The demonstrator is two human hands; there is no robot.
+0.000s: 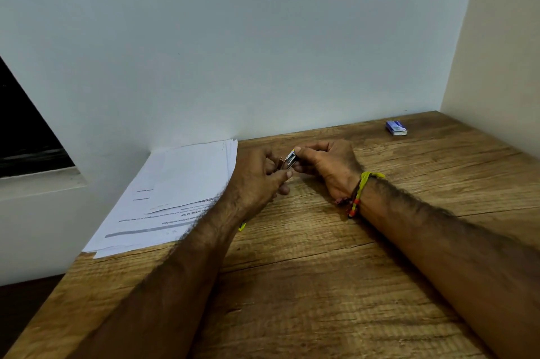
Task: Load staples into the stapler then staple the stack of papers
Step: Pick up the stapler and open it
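My right hand pinches a small silver stapler with a yellow edge, held just above the wooden table. My left hand faces it and grips a short copper-coloured strip of staples, whose end sits close to the stapler's open front. Most of the strip is hidden by my fingers. The stack of papers lies at the table's far left, against the wall, under my left forearm.
A small blue staple box rests at the back right near the corner of the walls. A yellow-green bit peeks out under my left wrist. The table's left edge runs just beside the papers.
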